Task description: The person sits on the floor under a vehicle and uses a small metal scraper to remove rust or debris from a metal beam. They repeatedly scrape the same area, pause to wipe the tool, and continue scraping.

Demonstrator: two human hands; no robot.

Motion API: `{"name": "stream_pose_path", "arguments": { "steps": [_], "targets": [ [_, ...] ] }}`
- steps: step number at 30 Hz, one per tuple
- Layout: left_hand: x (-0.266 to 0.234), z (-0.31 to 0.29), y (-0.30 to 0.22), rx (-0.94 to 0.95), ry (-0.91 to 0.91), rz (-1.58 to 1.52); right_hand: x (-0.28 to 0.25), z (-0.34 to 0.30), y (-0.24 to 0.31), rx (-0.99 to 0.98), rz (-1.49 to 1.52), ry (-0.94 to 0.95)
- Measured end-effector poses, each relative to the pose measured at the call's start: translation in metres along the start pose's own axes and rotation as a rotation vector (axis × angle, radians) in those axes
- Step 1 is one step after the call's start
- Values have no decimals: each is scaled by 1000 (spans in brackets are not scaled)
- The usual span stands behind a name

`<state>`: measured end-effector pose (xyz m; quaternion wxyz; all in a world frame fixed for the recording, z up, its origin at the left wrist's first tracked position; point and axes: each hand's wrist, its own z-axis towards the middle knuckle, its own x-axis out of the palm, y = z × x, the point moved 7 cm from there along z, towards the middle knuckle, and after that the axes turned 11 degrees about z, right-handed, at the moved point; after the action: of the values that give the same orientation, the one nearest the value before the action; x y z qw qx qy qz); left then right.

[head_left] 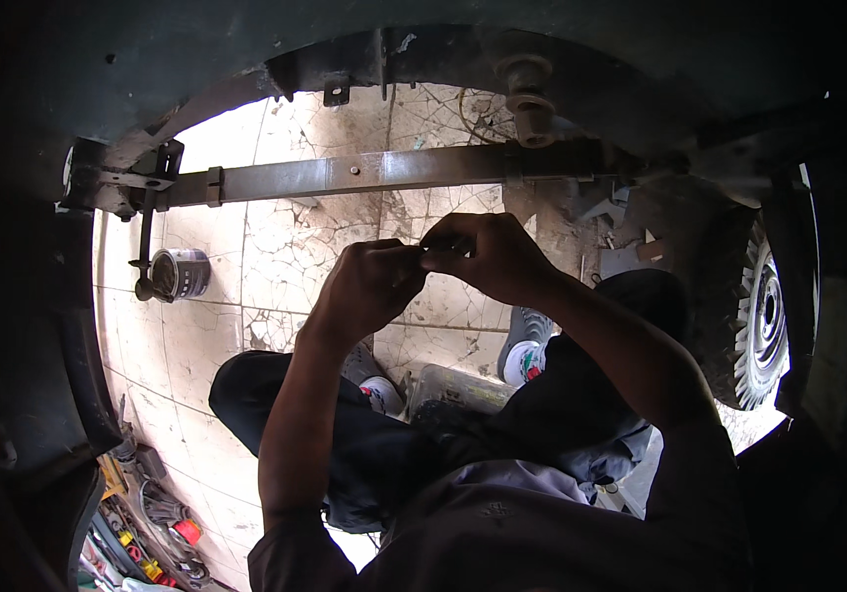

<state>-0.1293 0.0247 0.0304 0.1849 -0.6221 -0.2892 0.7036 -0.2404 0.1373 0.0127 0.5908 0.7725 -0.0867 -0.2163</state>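
Both of my hands are raised together just below a long flat steel leaf spring (pixel 364 173) that runs across the underside of a vehicle. My left hand (pixel 369 286) and my right hand (pixel 488 255) meet fingertip to fingertip and pinch a small dark part (pixel 422 251) between them; it is too small and shadowed to identify. My forearms come up from the lower edge. My knees in dark trousers and my grey shoes (pixel 527 345) lie below the hands.
A metal tin (pixel 182 273) stands on the cracked tiled floor (pixel 275 257) at left, beside a hanging shackle rod (pixel 144 247). A tyre with a steel wheel (pixel 759 316) is at right. Loose tools (pixel 152 523) lie at the lower left. The dark wheel arch surrounds the view.
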Motion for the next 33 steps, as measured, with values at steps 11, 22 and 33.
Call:
{"name": "stream_pose_path", "arguments": {
  "steps": [11, 22, 33],
  "targets": [
    [7, -2, 12, -144, 183, -204, -1, -5, 14, -175, -109, 65],
    [1, -10, 21, -226, 154, -506, -2, -4, 18, -174, -78, 72],
    [1, -13, 29, -179, -94, -403, 9, 5, -6, -66, 108, -6]
  ]
}}
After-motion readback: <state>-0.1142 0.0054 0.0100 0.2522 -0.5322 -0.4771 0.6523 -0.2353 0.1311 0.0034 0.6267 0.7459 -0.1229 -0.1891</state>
